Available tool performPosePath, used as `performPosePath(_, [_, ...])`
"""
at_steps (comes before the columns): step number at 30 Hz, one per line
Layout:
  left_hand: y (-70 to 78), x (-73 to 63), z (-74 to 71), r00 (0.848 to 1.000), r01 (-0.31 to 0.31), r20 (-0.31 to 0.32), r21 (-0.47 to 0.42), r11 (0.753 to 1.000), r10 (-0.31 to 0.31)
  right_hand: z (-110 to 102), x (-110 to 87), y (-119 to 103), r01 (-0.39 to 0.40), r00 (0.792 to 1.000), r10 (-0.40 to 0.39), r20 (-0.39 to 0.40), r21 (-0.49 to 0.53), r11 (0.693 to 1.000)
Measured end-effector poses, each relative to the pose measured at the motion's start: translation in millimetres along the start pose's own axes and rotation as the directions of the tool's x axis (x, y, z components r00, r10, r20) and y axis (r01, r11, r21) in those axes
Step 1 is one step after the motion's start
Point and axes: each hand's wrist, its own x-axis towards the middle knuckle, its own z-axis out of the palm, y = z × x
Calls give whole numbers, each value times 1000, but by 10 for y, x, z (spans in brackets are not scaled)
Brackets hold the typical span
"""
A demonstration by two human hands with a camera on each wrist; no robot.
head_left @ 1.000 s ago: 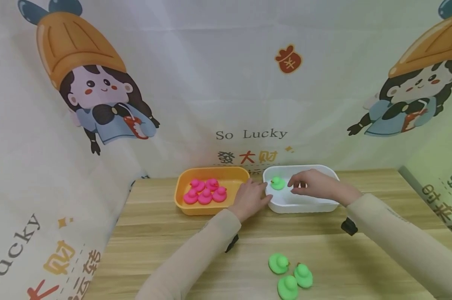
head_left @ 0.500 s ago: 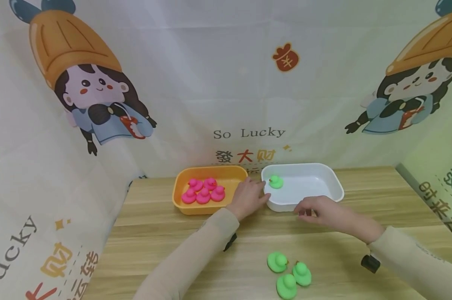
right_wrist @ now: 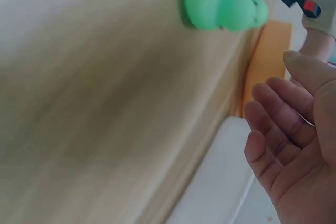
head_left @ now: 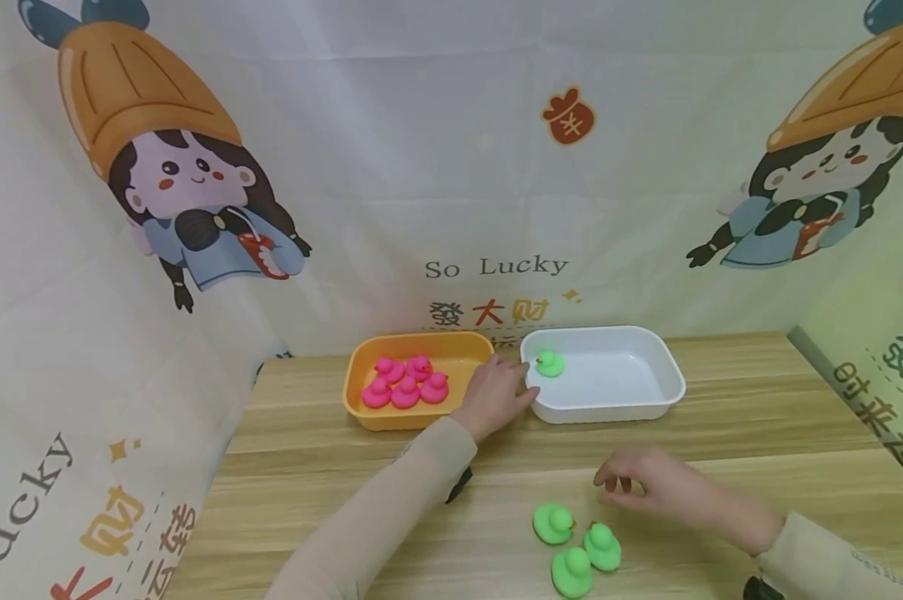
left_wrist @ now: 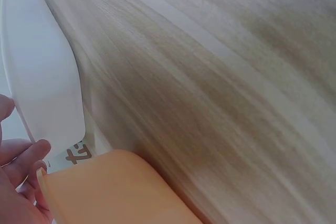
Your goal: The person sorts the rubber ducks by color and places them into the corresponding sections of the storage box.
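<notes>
My left hand rests between the orange tray and the white tray. Its fingertips touch the white tray's near-left rim, and in the left wrist view other fingers lie by the orange tray's edge. My right hand hovers over the table, just beyond and right of three green toy ducks: one at the back, one at the right, one at the front. Its fingers are loosely bent around nothing. One green duck sits in the white tray's left end.
Several pink toy ducks sit together in the orange tray's left part. Behind both trays hangs a printed cloth backdrop, which meets the wooden table's far edge.
My right hand has drawn back from above the white tray toward the loose green ducks, with nothing in it. The left hand has stayed at the trays.
</notes>
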Motion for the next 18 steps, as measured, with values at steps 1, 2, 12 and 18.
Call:
performPosePath(1, [-1,0,-2,1000,-1,-1,0,1000,1,29,-24,-10,-4,1000,4,-4,-5,1000])
performPosePath(2, [-3,1,-2,1000,-1,0,1,1000,1,51,-45,-27,-17,1000,17,-2,-7,1000])
performPosePath(12, [5,5,-4,1000,3,4,-4,1000,-3,254,-228,-158,-171,985,172,26,-29,985])
performPosePath(18, [5,-3,0,1000,9,9,-31,999,-9,344,-283,-194,-172,985,172,25,10,985])
